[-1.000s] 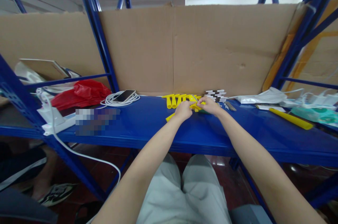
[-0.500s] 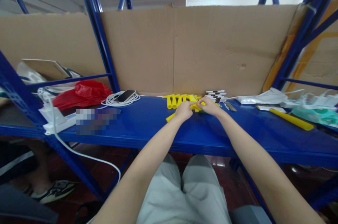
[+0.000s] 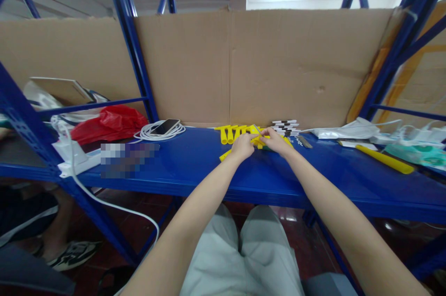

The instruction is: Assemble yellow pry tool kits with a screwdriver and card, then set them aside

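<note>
My left hand is closed around a yellow tube-shaped piece, whose round end sticks out at the left, below the hand. Close beside it, my right hand pinches at the other end of this piece. The fingertips of both hands nearly meet, and the small detail between them is hidden. Just behind the hands, several similar yellow pieces lie side by side on the blue shelf. More yellow parts show under and between my fingers. A stack of white-and-black strips lies behind my right hand.
Left of the hands are a phone on a coiled white cable and a red plastic bag. At the right lie a long yellow bar and white packaging. Cardboard walls the back; blue posts rise beside it.
My right hand's fingers have shifted slightly at the yellow piece. My left hand stays almost where it was, and the view has moved very slightly.
</note>
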Demonstrator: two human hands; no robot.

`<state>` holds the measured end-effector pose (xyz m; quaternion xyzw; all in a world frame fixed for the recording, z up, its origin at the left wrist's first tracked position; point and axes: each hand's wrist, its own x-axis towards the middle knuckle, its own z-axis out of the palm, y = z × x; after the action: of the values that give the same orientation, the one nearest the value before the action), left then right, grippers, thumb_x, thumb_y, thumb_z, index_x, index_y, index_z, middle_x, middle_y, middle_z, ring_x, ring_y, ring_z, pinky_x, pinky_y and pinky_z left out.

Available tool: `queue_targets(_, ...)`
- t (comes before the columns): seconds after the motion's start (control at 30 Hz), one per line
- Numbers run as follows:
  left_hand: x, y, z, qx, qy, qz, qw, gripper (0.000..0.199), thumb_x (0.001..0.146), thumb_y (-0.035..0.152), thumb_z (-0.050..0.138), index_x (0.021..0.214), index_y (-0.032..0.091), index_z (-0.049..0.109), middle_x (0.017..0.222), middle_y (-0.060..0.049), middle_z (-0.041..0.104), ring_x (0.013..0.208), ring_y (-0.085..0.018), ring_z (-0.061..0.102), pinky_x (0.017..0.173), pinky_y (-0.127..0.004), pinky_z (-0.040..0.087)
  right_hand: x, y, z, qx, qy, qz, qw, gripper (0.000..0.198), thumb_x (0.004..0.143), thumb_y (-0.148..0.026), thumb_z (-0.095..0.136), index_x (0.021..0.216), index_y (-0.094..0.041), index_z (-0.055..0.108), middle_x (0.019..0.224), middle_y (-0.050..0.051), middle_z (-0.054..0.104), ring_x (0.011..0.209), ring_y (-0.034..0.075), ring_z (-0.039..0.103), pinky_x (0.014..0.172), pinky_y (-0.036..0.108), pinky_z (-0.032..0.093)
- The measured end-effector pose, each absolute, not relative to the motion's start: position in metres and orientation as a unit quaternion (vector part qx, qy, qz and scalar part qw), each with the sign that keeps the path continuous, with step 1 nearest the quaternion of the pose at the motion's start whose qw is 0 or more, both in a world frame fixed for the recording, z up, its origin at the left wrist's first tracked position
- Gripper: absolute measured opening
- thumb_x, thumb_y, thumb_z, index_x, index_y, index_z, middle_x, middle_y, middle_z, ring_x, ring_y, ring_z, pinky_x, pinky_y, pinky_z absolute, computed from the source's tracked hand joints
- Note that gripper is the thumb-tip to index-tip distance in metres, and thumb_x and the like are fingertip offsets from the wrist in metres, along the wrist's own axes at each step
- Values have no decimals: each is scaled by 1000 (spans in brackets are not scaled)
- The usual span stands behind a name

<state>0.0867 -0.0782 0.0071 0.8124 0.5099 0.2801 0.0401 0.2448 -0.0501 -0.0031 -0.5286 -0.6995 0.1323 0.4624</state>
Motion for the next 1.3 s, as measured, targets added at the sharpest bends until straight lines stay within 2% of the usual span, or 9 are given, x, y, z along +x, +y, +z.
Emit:
queue_targets(0.2,86,-78,7,814,505,285,35,52,85,8,53,133,26,60,127,-7,66,120,-20,58,105,-32,42,244,-56,4,-539,-689,150,461,8,71,-13,58,74,-20,54,82,2,65,81,17,61,83,32,48)
queue_targets(0.33,86,-77,7,815,505,283,33,52,85,9,54,134,27,60,125,-7,67,119,-20,59,104,-32,43,249,-57,8,-506,-736,113,435,7,70,-16,59,65,-19,57,76,2,66,82,19,62,85,34,48)
queue_targets(0.57,86,-80,8,819,504,271,30,50,86,9,52,132,27,61,126,-7,66,119,-20,58,103,-32,44,250,-58,11,-535,-743,90,392,8,70,-14,57,64,-18,61,78,3,67,81,19,61,83,33,47)
queue_targets(0.73,86,-82,9,823,500,268,25,49,87,11,52,132,28,62,126,-6,66,118,-21,58,103,-33,44,252,-56,8,-533,-733,122,405,6,70,-17,59,64,-19,61,72,0,64,74,16,59,75,29,48)
queue_targets(0.9,86,-83,9,825,496,272,14,51,88,9,50,133,31,60,126,-5,65,120,-20,57,104,-32,43,252,-52,2,-520,-689,186,469,9,67,-15,62,68,-19,55,68,-2,59,67,13,56,70,27,49)
queue_targets(1.03,86,-82,9,829,488,273,24,52,87,9,52,133,31,60,127,-4,64,120,-20,57,105,-33,43,251,-52,1,-502,-676,252,476,12,68,-13,62,73,-20,53,65,-4,57,61,11,54,64,24,49)
queue_targets(1.3,87,-79,9,815,491,306,24,48,88,8,51,132,25,61,126,-6,66,119,-19,58,108,-33,40,245,-63,13,-527,-603,303,517,16,77,-11,59,88,-20,52,73,-2,63,63,11,62,55,20,49)
